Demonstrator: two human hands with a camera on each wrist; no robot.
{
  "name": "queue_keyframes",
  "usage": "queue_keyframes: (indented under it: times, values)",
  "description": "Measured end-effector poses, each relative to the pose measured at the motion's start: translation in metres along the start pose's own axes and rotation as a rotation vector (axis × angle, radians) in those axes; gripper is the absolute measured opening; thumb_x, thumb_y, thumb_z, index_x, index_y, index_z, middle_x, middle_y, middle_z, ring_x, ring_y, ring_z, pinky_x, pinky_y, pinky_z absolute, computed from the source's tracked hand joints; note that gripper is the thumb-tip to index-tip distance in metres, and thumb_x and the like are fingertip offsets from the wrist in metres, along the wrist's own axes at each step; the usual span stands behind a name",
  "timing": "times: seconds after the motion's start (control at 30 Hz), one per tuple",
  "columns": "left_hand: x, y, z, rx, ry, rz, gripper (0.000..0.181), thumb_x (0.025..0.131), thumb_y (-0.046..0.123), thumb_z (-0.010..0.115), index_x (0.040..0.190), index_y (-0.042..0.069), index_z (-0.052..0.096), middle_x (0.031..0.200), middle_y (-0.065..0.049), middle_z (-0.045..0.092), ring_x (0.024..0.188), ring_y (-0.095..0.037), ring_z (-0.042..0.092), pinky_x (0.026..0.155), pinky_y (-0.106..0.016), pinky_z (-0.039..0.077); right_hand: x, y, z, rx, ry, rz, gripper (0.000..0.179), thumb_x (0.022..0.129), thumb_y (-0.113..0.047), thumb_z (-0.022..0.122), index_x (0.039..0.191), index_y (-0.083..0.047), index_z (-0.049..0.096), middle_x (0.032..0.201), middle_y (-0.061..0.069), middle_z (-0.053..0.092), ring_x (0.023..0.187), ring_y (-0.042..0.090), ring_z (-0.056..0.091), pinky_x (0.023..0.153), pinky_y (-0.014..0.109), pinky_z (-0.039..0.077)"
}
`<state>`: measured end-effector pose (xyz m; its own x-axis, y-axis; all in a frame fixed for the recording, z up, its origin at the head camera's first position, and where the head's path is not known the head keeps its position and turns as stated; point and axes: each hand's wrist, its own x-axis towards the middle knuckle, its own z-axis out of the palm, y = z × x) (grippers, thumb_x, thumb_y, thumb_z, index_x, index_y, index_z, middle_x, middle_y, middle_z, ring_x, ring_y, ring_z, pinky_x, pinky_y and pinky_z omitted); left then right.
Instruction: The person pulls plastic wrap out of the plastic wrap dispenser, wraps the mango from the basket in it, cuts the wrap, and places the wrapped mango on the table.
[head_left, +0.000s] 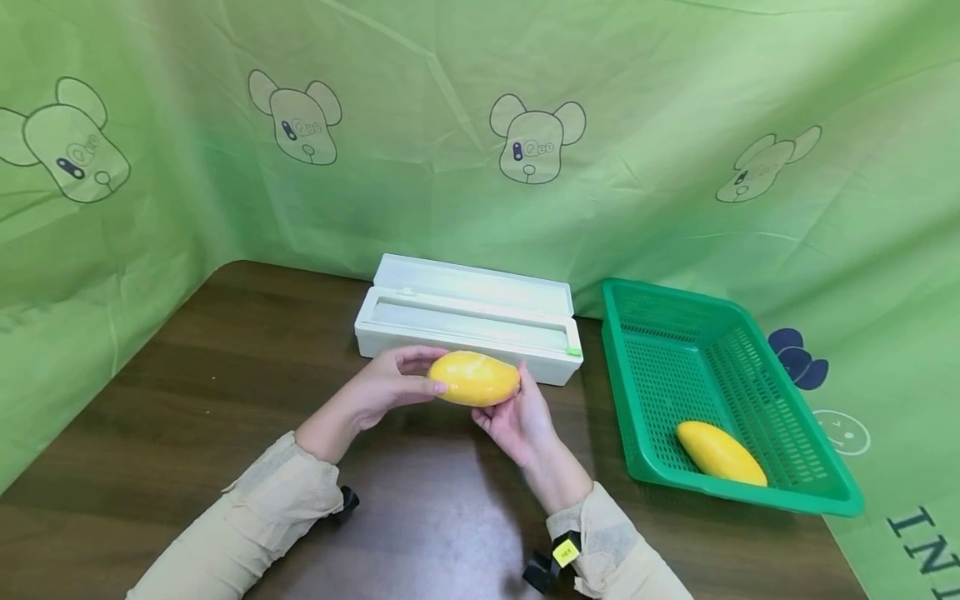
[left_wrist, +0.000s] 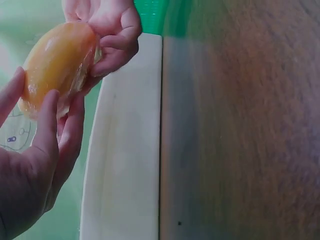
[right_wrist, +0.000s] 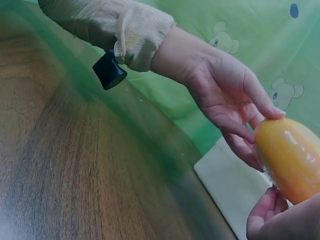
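Both hands hold a yellow mango (head_left: 476, 378) above the table, in front of a white box. Shiny clear film wraps the mango, with loose folds along its side in the left wrist view. My left hand (head_left: 392, 385) grips the left end between thumb and fingers. At the other end, my right hand (head_left: 517, 421) holds it from the right and below, its fingers partly hidden under the fruit. In the right wrist view, the left hand (right_wrist: 222, 92) has fingertips on the near end of the mango (right_wrist: 290, 155), and the right hand (right_wrist: 290, 222) is cut off by the frame.
The white cling film box (head_left: 465, 342) stands at the back with its lid (head_left: 472, 285) raised. To the right, a green plastic basket (head_left: 626, 400) holds another mango (head_left: 720, 452). A green printed curtain (head_left: 420, 125) hangs behind the brown wooden table (head_left: 225, 358).
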<state>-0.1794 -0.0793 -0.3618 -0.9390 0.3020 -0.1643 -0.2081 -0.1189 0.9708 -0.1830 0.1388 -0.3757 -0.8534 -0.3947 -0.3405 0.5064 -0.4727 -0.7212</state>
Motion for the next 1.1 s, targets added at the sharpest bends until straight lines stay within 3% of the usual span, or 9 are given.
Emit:
queue_keyframes:
  times: [0.17, 0.3, 0.43, 0.53, 0.6, 0.77, 0.9, 1.1]
  values:
    - [0.001, -0.001, 0.000, -0.033, 0.040, -0.003, 0.055, 0.089, -0.006, 0.071, 0.140, -0.012, 0.052, 0.133, -0.024, 0.058, 0.100, -0.018, 0.068, 0.094, -0.038, 0.054, 0.000, -0.001, -0.002, -0.031, -0.019, 0.018, 0.078, 0.106, -0.061, 0.013, 0.154, 0.000, 0.025, 0.130, 0.012, 0.049, 0.116, 0.023, 0.044, 0.096, 0.037, 0.032]
    - [0.003, -0.004, -0.002, -0.045, 0.072, 0.011, 0.054, 0.089, -0.006, 0.071, 0.139, -0.013, 0.052, 0.128, -0.021, 0.061, 0.098, -0.017, 0.068, 0.090, -0.032, 0.056, 0.000, -0.002, -0.003, -0.033, 0.057, 0.016, 0.066, 0.107, -0.059, 0.023, 0.138, -0.002, 0.037, 0.119, 0.011, 0.054, 0.120, 0.028, 0.047, 0.099, 0.039, 0.035]
    - [0.003, -0.008, -0.002, -0.045, 0.088, 0.033, 0.056, 0.086, -0.006, 0.073, 0.138, -0.013, 0.054, 0.122, -0.018, 0.063, 0.097, -0.017, 0.067, 0.086, -0.029, 0.057, 0.000, -0.003, -0.002, 0.035, 0.043, -0.002, 0.068, 0.110, -0.052, 0.020, 0.147, 0.005, 0.029, 0.142, 0.024, 0.044, 0.143, 0.038, 0.033, 0.118, 0.043, 0.025]
    - [0.003, -0.010, 0.000, -0.047, 0.072, 0.035, 0.057, 0.086, -0.006, 0.074, 0.139, -0.012, 0.053, 0.126, -0.019, 0.061, 0.098, -0.018, 0.067, 0.087, -0.031, 0.057, 0.001, -0.004, 0.002, 0.132, -0.043, -0.011, 0.076, 0.110, -0.051, 0.012, 0.157, 0.009, 0.009, 0.162, 0.029, 0.017, 0.153, 0.037, 0.013, 0.124, 0.045, 0.010]
    - [0.003, -0.011, 0.001, -0.064, 0.065, 0.025, 0.058, 0.087, -0.007, 0.072, 0.140, -0.012, 0.051, 0.130, -0.021, 0.060, 0.100, -0.018, 0.067, 0.088, -0.032, 0.057, 0.002, -0.004, 0.005, 0.182, -0.085, -0.017, 0.078, 0.109, -0.052, 0.009, 0.159, 0.007, 0.002, 0.166, 0.026, 0.010, 0.154, 0.035, 0.010, 0.124, 0.044, 0.008]
    - [0.002, -0.014, 0.000, -0.132, 0.039, 0.002, 0.057, 0.092, -0.008, 0.066, 0.145, -0.012, 0.047, 0.137, -0.024, 0.058, 0.104, -0.018, 0.067, 0.094, -0.035, 0.054, 0.003, -0.004, 0.008, 0.228, -0.092, -0.031, 0.078, 0.109, -0.054, 0.008, 0.160, 0.003, 0.001, 0.166, 0.022, 0.011, 0.153, 0.031, 0.014, 0.123, 0.041, 0.014]
    - [0.001, -0.015, -0.002, -0.151, -0.014, -0.003, 0.057, 0.094, -0.007, 0.063, 0.147, -0.012, 0.043, 0.134, -0.020, 0.061, 0.105, -0.016, 0.067, 0.096, -0.034, 0.053, 0.002, -0.004, 0.006, 0.209, -0.098, -0.028, 0.077, 0.109, -0.054, 0.007, 0.160, 0.004, 0.003, 0.166, 0.023, 0.012, 0.153, 0.032, 0.014, 0.123, 0.043, 0.013]
    - [0.001, -0.014, -0.007, -0.086, -0.092, -0.023, 0.058, 0.095, -0.004, 0.058, 0.149, -0.014, 0.039, 0.131, -0.018, 0.064, 0.102, -0.013, 0.066, 0.093, -0.031, 0.055, 0.000, -0.003, 0.003, 0.163, -0.133, -0.019, 0.078, 0.109, -0.053, 0.007, 0.159, 0.006, 0.005, 0.166, 0.025, 0.012, 0.154, 0.034, 0.013, 0.124, 0.046, 0.010]
